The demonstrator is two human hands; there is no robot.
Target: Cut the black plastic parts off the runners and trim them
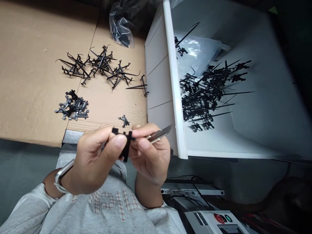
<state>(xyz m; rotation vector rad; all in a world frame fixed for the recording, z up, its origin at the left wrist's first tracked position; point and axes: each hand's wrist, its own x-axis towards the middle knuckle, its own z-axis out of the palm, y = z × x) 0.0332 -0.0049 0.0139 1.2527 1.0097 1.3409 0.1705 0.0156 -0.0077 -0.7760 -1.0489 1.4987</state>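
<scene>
Nearest the camera, the person's grey shirt (pixel 104 213) fills the lower edge. At lower right stands a control box (pixel 203 224) with a red button and a green button.

The left hand (pixel 94 157), with a watch (pixel 62 172) at the wrist, is closed in a pinch; thumb and fingers grip a black piece (pixel 126 150) in front of the body. The right hand (pixel 152 157) is curled closed beside it, fingertips at the side of that piece, and has hold of a pointed metal tool (pixel 165 130), tip directed away to the right. The tool's exact type cannot be determined.

Just beyond the hands, a single bracket (pixel 124 121) lies on the cardboard-covered surface (pixel 29 81). Further left is a small heap of brackets (pixel 74 106).

To the right, a white bin (pixel 180 130) contains a tangled mass of black assemblies (pixel 202 94), several with long thin points projecting.

Farther back on the surface, black rod parts (pixel 101 63) lie in loose, crossed clusters; one sits apart beside the bin wall. Behind them is a clear plastic bag (pixel 122 29) with dark contents.
</scene>
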